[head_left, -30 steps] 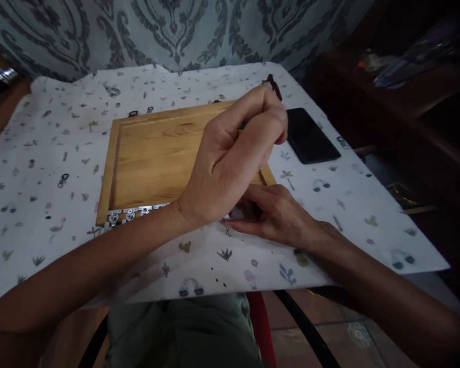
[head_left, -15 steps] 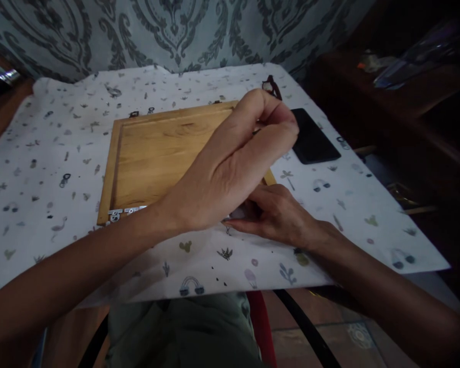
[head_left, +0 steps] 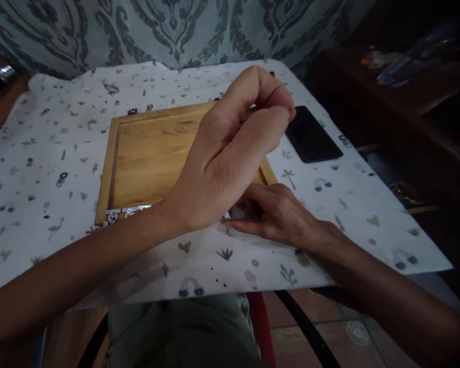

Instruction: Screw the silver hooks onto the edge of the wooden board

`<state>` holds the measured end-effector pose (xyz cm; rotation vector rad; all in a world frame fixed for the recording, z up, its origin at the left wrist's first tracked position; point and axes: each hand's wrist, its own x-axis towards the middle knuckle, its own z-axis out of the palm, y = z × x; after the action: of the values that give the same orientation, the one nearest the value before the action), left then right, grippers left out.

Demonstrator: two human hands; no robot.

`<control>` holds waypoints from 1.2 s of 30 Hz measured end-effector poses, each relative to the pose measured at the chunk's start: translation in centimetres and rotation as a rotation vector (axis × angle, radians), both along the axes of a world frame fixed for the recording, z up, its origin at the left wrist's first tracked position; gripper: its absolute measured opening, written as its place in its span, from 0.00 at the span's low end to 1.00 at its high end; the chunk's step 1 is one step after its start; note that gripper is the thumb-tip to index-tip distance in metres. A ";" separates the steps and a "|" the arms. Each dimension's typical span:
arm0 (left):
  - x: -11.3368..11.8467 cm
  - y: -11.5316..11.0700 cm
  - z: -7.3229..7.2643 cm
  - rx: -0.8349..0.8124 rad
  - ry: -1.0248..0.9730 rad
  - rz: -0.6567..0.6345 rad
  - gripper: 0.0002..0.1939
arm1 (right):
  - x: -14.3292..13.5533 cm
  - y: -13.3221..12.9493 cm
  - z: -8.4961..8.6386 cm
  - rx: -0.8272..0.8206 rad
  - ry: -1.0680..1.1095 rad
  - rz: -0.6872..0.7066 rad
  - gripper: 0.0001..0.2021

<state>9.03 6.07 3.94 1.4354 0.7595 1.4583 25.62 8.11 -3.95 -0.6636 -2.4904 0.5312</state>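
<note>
On the desk (head_left: 34, 168), metal fittings (head_left: 129, 211) line the visible near edge of the wooden panel (head_left: 149, 158) (what remains is hidden), left hand (head_left: 230, 148) above it, right hand (head_left: 276, 212) at its near-right corner, whether their bent fingers grip anything unclear.

Rect. yellow-brown framed wood board (head_left: 149, 158) lies flat on white patterned cloth (head_left: 76, 158), partly hidden. Sm. silvery metal fittings (head_left: 129, 211) line its near edge.

L hand (head_left: 232, 153) raised vs 0.5s ago, now hiding most of dk brown item (head_left: 272, 74).
</note>
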 end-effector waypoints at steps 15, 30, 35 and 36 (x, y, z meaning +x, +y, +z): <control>0.0 -0.3 -0.1 -0.039 0.037 -0.010 0.09 | 0.0 0.0 -0.1 0.016 0.013 0.018 0.23; -0.5 -1.0 0.8 0.003 0.273 -0.065 0.10 | 0.0 0.1 -0.2 0.068 0.035 0.019 0.19; -1.3 -1.4 1.8 0.087 0.508 -0.012 0.12 | -0.1 0.3 -0.3 0.092 0.065 0.043 0.18; -1.5 -1.4 2.0 0.115 0.557 -0.006 0.13 | -0.1 0.3 -0.3 0.087 0.065 0.042 0.19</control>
<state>7.55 4.71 5.90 1.9656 1.0158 1.1129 25.52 8.39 -4.20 -0.5528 -2.4553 0.4498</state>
